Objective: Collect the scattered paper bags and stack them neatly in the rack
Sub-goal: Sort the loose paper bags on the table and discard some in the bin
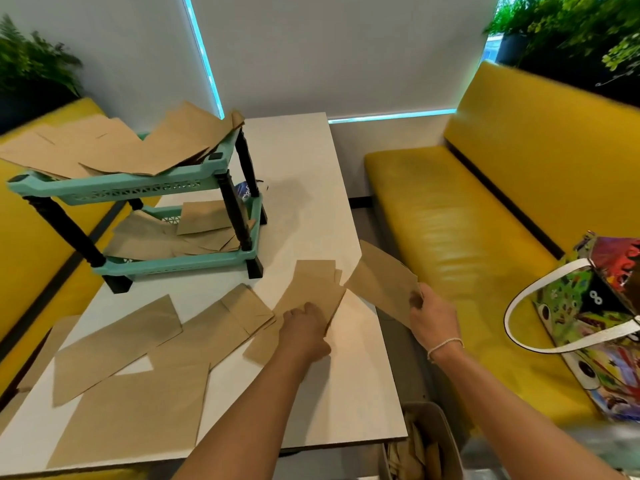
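Several flat brown paper bags (117, 344) lie scattered over the near half of the white table (346, 393). My left hand (304, 332) presses down on one bag (311, 289) near the table's right edge, fingers curled at its edge. My right hand (431, 318) pinches another brown bag (384, 278), lifted and tilted just past the table's right edge. A teal two-shelf rack (138, 190) with black legs stands on the far left of the table. Brown bags (114, 147) lie loosely piled on its top shelf, and more bags (180, 233) sit on the bottom shelf.
Yellow bench seats flank the table, one on the right (460, 230) and one on the left (31, 237). A colourful tote bag (595, 327) with white handles sits on the right bench. A grey bin (426, 441) with brown paper stands below the table's near right corner.
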The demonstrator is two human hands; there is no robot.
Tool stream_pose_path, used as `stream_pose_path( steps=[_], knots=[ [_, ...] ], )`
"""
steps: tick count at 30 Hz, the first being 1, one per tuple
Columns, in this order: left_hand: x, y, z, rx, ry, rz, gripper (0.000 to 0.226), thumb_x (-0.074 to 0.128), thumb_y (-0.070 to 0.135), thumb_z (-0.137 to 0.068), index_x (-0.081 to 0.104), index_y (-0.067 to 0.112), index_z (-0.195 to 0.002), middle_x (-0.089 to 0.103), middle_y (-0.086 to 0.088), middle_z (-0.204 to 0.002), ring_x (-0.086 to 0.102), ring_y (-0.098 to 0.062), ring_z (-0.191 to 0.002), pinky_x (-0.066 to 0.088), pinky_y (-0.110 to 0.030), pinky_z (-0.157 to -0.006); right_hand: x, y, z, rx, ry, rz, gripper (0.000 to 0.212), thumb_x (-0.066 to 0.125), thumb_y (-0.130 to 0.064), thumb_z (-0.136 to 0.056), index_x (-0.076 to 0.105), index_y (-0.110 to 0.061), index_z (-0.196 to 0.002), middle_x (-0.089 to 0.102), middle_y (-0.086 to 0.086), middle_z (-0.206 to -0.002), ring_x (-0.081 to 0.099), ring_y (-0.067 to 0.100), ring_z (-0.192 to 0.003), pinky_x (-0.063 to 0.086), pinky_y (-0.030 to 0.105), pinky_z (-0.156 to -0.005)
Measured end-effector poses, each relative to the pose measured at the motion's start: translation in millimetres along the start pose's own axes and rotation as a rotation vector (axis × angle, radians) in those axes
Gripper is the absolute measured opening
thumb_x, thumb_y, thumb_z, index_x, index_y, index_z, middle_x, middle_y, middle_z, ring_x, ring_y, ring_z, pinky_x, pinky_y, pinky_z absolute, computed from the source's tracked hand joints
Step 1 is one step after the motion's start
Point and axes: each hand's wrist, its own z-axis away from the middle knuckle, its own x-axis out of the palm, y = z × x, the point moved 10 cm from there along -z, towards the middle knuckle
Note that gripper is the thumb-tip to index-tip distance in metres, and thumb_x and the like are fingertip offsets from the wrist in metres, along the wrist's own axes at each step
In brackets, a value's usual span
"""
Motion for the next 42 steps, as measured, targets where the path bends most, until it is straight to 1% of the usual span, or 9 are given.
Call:
stream_pose_path(
  steps=[4, 11, 15, 20, 26, 29, 31, 37, 42],
  knots=[
    [-7, 4, 5, -0.034, 0.114, -0.01, 0.053, 0.057, 0.014, -0.084, 0.034, 0.005, -0.131, 0.049, -0.013, -0.126, 0.044, -0.027, -0.116, 0.043, -0.029, -0.085, -6, 5, -5, 0.005, 0.015, -0.028, 0.024, 0.048, -0.011, -0.094, 0.057, -0.005, -0.116, 0.063, 0.014, -0.11, 0.057, 0.028, -0.091, 0.037, 0.024, -0.066],
    [-23, -2, 6, -0.117, 0.264, 0.021, 0.023, 0.049, 0.016, -0.09, 0.053, 0.012, -0.113, 0.06, -0.008, -0.112, 0.055, -0.022, -0.104, 0.039, -0.025, -0.07, -25, 28, -9, 0.048, 0.038, -0.063, 0.022, 0.042, -0.012, -0.097, 0.058, -0.002, -0.109, 0.063, 0.017, -0.104, 0.045, 0.019, -0.076, 0.027, 0.018, -0.049],
    [-25, 1, 7, -0.164, 0.268, 0.023, 0.024, 0.048, 0.018, -0.092, 0.049, 0.012, -0.116, 0.059, -0.008, -0.114, 0.055, -0.023, -0.105, 0.039, -0.027, -0.07, -28, 34, -7, 0.06, 0.018, -0.098, 0.024, 0.041, -0.012, -0.098, 0.057, -0.001, -0.113, 0.062, 0.018, -0.111, 0.054, 0.029, -0.087, 0.032, 0.022, -0.066],
    [-25, 0, 9, -0.193, 0.241, 0.032, 0.028, 0.05, 0.018, -0.089, 0.047, 0.009, -0.115, 0.059, -0.009, -0.115, 0.056, -0.023, -0.105, 0.043, -0.028, -0.073, -18, 18, -5, 0.03, -0.061, -0.189, 0.026, 0.043, -0.011, -0.097, 0.059, 0.001, -0.114, 0.063, 0.016, -0.112, 0.053, 0.024, -0.089, 0.028, 0.015, -0.063],
    [-26, 6, 7, -0.196, 0.207, 0.121, 0.052, 0.048, 0.048, -0.088, 0.042, 0.009, -0.122, 0.056, -0.013, -0.12, 0.051, -0.028, -0.112, 0.042, -0.031, -0.082, 16, 4, 2, 0.094, -0.196, -0.354, 0.026, 0.045, -0.021, -0.098, 0.054, -0.01, -0.119, 0.053, 0.001, -0.101, 0.055, 0.025, -0.092, 0.054, 0.047, -0.084],
    [-25, 3, 6, -0.207, 0.206, 0.064, 0.064, 0.051, 0.058, -0.085, 0.04, 0.01, -0.126, 0.053, -0.013, -0.124, 0.049, -0.027, -0.116, 0.043, -0.032, -0.086, 19, 0, 1, 0.107, -0.224, -0.409, 0.023, 0.045, -0.025, -0.098, 0.05, -0.016, -0.118, 0.053, 0.002, -0.106, 0.056, 0.029, -0.096, 0.057, 0.046, -0.078],
    [-26, 2, 7, -0.218, 0.22, 0.046, 0.056, 0.048, 0.052, -0.09, 0.042, 0.009, -0.125, 0.053, -0.013, -0.124, 0.049, -0.027, -0.115, 0.043, -0.032, -0.085, 19, -1, 0, 0.114, -0.245, -0.447, 0.016, 0.045, -0.025, -0.098, 0.047, -0.02, -0.113, 0.052, 0.002, -0.107, 0.055, 0.026, -0.094, 0.058, 0.04, -0.07],
    [-41, 0, 6, -0.228, 0.253, 0.126, 0.029, 0.034, 0.018, -0.096, 0.056, 0.006, -0.112, 0.061, -0.014, -0.116, 0.056, -0.03, -0.106, 0.041, -0.03, -0.078, 7, 6, -7, 0.126, -0.193, -0.409, 0.022, 0.047, -0.022, -0.095, 0.055, -0.016, -0.115, 0.056, 0.005, -0.102, 0.057, 0.032, -0.099, 0.055, 0.052, -0.08],
    [-89, 8, 20, -0.25, 0.451, 0.167, 0.029, 0.034, 0.006, -0.094, 0.058, 0.003, -0.11, 0.064, -0.016, -0.109, 0.057, -0.031, -0.102, 0.044, -0.035, -0.076, -8, 20, -18, 0.157, -0.13, -0.375, 0.03, 0.049, -0.02, -0.094, 0.056, -0.008, -0.121, 0.06, 0.01, -0.106, 0.059, 0.036, -0.099, 0.053, 0.049, -0.083]
  ],
)
